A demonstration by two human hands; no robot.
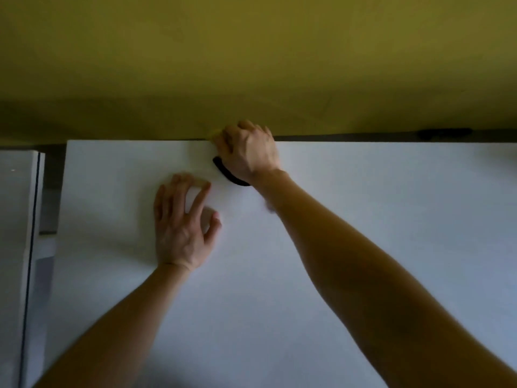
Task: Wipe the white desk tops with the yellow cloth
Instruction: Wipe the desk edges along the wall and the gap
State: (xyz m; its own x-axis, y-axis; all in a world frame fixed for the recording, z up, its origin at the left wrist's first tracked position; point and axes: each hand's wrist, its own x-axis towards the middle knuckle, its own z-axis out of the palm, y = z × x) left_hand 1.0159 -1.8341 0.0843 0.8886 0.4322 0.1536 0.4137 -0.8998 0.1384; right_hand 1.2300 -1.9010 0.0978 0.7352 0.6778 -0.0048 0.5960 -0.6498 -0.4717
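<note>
Our left hand (181,222) lay spread flat on the smooth, rigid white desk top (363,219), centre-left. Our right hand (249,149) curled at its far edge, upper centre. The soft, light yellow cloth was presumably bunched beneath, unseen.

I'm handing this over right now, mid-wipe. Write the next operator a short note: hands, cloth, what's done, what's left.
Left hand: flat on the white desk top, fingers spread, holding nothing.
Right hand: fingers curled at the desk's far edge, by the yellow panel, over a black curved part.
Yellow cloth: not plainly visible; a yellowish bit at the right fingertips may be it.
Done: cannot tell how much is wiped.
Left: confirm the cloth, probably finish this top, then the second desk top on the left.
</note>
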